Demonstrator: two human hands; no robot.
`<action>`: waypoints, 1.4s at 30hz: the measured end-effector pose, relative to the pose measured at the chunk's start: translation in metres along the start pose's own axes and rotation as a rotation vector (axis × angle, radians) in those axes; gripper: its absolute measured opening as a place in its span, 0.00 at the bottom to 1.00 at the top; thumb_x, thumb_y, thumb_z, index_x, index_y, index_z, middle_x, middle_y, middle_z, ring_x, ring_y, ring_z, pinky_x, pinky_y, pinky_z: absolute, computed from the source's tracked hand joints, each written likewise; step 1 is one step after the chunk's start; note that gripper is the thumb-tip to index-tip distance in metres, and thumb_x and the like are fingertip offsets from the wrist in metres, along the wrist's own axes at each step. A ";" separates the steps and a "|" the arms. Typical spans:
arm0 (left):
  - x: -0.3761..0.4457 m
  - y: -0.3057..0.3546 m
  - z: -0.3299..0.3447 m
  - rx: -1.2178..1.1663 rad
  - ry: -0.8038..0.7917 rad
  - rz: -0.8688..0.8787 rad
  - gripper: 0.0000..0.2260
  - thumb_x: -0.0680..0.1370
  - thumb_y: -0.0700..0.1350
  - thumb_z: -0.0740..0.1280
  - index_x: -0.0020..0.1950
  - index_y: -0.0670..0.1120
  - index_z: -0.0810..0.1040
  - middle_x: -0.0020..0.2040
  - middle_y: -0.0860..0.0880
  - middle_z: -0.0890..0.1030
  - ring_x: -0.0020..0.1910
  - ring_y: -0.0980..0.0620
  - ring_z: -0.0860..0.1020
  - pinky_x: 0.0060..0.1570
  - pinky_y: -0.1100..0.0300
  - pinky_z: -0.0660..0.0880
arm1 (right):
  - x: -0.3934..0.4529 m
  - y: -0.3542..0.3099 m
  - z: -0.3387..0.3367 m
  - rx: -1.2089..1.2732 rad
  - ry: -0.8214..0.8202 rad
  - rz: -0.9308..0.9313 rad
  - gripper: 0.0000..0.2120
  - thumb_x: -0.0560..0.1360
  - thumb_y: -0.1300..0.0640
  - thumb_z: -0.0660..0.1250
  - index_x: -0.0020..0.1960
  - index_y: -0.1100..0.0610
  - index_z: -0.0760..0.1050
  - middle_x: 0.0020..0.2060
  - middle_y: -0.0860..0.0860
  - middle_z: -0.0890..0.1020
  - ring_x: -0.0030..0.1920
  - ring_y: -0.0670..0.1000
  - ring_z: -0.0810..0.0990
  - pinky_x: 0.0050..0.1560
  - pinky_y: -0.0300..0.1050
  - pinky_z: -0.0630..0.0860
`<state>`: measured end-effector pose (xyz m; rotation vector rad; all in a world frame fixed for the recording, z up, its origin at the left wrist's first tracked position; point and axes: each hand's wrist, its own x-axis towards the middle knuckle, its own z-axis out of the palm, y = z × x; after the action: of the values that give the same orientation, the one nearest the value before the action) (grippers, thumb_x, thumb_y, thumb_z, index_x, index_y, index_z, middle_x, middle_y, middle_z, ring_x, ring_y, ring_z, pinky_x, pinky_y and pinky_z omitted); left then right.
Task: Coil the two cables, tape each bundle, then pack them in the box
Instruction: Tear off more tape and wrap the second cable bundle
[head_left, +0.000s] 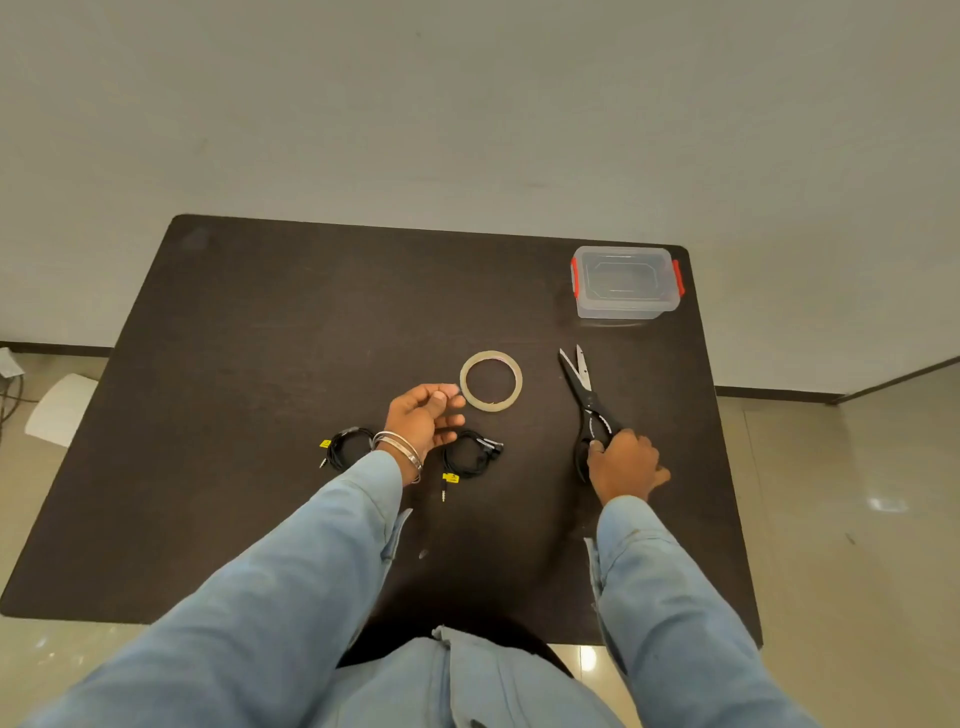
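Note:
Two black cables lie coiled on the dark table (260, 338), each with a yellow tag. One coil (338, 442) sits left of my left wrist, the other coil (488, 448) just right of it. My left hand (423, 421) hovers between them, thumb and forefinger pinching what looks like a short piece of clear tape beside the tape roll (491, 355). My right hand (623, 462) grips the handles of the black scissors (584, 392), which lie on the table with blades slightly apart, pointing away. The clear box (626, 306) with red clips stands at the far right corner, nothing inside.
A white wall rises behind the table. Tiled floor shows on both sides, with a white sheet and a cable on the floor at the left. My blue sleeves and lap fill the near edge.

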<state>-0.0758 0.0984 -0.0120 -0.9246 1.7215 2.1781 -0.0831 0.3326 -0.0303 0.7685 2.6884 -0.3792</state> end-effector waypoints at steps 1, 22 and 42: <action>-0.002 0.000 0.001 -0.017 -0.012 0.001 0.10 0.81 0.39 0.58 0.47 0.46 0.79 0.43 0.49 0.82 0.37 0.52 0.79 0.36 0.60 0.76 | -0.001 -0.002 -0.002 -0.026 0.039 -0.013 0.16 0.77 0.52 0.63 0.58 0.62 0.75 0.56 0.59 0.78 0.60 0.59 0.73 0.63 0.60 0.63; -0.028 0.003 -0.028 -0.018 -0.039 0.087 0.13 0.81 0.40 0.57 0.50 0.53 0.81 0.39 0.52 0.82 0.39 0.53 0.78 0.40 0.57 0.76 | -0.087 -0.132 -0.006 1.050 -0.850 0.040 0.04 0.73 0.56 0.71 0.46 0.56 0.81 0.34 0.50 0.83 0.35 0.48 0.80 0.39 0.42 0.75; -0.001 -0.016 -0.028 0.589 0.118 -0.005 0.06 0.76 0.43 0.68 0.50 0.45 0.82 0.41 0.47 0.83 0.38 0.51 0.81 0.52 0.51 0.79 | -0.038 -0.084 -0.005 1.065 -0.448 0.137 0.03 0.76 0.59 0.67 0.43 0.56 0.77 0.33 0.50 0.79 0.31 0.46 0.74 0.33 0.39 0.70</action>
<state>-0.0566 0.0773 -0.0275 -0.8940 2.2231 1.4812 -0.0997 0.2481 0.0021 0.9410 1.8617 -1.7577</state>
